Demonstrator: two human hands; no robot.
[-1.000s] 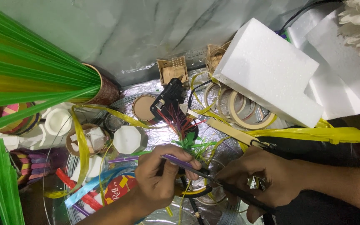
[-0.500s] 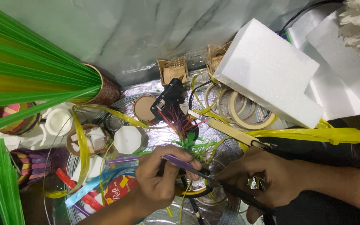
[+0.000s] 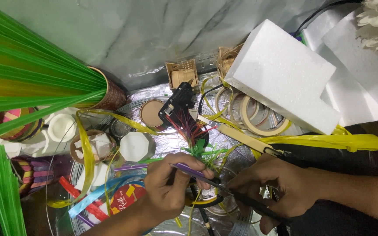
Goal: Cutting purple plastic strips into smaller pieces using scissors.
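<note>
Foil covered the cluttered tabletop point(image 3: 154, 89) below a white foam block point(image 3: 285, 72). At the near middle, the left hand point(image 3: 167, 188) had its fingers point(image 3: 197, 168) pinched on a thin purple strip point(image 3: 193, 171), while the right hand point(image 3: 281, 188) closed around a slim black tool point(image 3: 246, 202). The strip looked light, flexible and slippery, best gripped near its end.

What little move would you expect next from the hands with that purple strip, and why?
Probably the left hand feeds the purple strip further toward the right hand, which holds a thin dark tool meeting the strip's end; the two already touch beside the green strips.
</note>
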